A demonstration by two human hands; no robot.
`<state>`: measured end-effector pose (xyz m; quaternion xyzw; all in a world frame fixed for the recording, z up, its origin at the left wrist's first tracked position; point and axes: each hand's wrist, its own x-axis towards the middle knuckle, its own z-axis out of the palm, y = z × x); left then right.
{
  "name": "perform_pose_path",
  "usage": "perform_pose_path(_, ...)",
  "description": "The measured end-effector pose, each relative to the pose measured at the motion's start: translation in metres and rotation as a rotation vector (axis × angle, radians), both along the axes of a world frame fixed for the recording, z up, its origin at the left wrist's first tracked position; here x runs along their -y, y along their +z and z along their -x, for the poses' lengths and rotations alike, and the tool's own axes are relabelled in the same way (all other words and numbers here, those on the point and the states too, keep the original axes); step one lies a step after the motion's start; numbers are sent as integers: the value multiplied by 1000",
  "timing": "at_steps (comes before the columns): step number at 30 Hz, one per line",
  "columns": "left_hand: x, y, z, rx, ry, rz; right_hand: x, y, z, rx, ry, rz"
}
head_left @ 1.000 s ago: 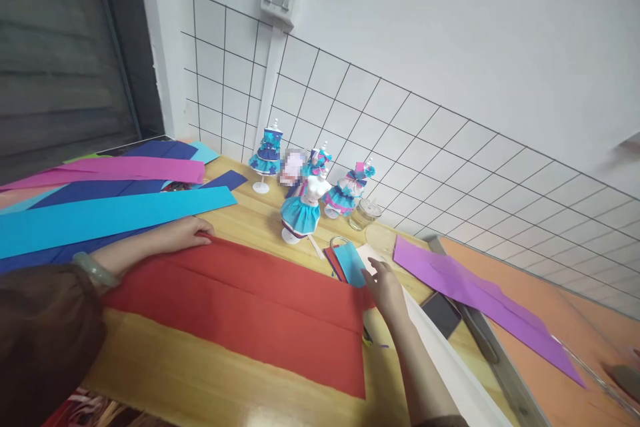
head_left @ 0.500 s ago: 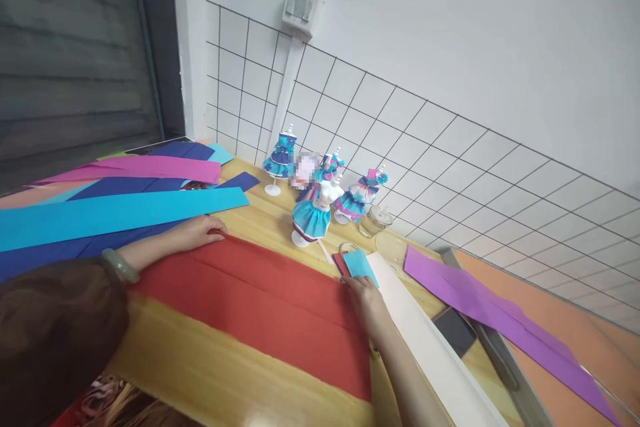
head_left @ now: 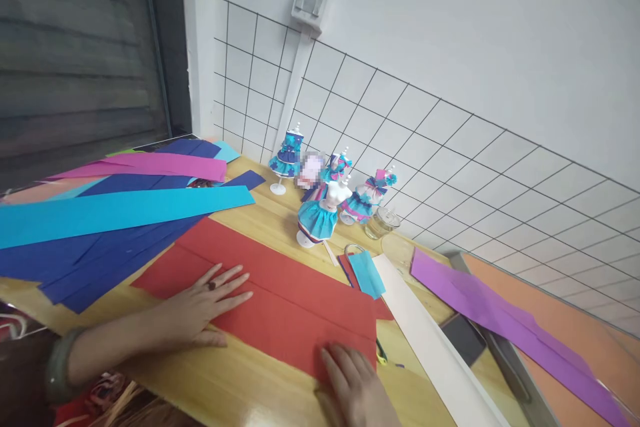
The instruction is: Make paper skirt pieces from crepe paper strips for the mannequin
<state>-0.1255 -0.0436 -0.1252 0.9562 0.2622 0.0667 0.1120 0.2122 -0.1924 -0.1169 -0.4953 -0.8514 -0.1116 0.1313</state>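
Note:
A red sheet of paper [head_left: 295, 300] with a crease along its length lies across the wooden table. My left hand [head_left: 200, 310] rests flat on its left part, fingers spread, thumb on the bare wood past the near edge. Over the near right edge of the sheet is my right hand [head_left: 357, 380], its fingers loosely bent on the paper and the thumb apart, partly hidden. Beyond the sheet stands a small white dress form [head_left: 336, 195] in a turquoise pleated skirt [head_left: 317, 220].
Blue [head_left: 115, 247], turquoise [head_left: 130, 210] and pink paper strips [head_left: 170, 165] overlap at left. Dressed mini forms [head_left: 286, 153] and a glass [head_left: 383, 223] stand near the wall grid. Right are small turquoise pieces [head_left: 367, 275], a white strip [head_left: 430, 340], a dark phone [head_left: 465, 340] and purple paper [head_left: 495, 310].
Both hands have left the red sheet's far edge and come back toward me. My left hand has spread out on the paper, and my right hand has moved to the near edge.

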Motion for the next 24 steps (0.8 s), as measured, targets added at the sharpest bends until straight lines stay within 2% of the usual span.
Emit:
perform_pose_path(3,2,-5,6,-9,16,14,14,-22,-19,116,65,-166)
perform_pose_path(7,0,-7,8,-25,25,19,28,-41,-51,156,35,-98)
perform_pose_path(9,0,-7,7,-35,27,15,33,-49,-58,68,-42,-73)
perform_pose_path(12,1,-8,7,-26,33,7,38,-56,-56,-179,-172,-64)
perform_pose_path(15,1,-6,6,-20,44,12,36,-53,-50,-379,-228,-27)
perform_pose_path(17,0,-3,5,-28,49,25,33,-46,-48,-435,-241,-12)
perform_pose_path(21,-5,5,6,-28,45,40,28,-31,-53,-396,-180,-5)
perform_pose_path(24,-8,8,13,5,72,8,27,-29,-59,-352,-113,-27)
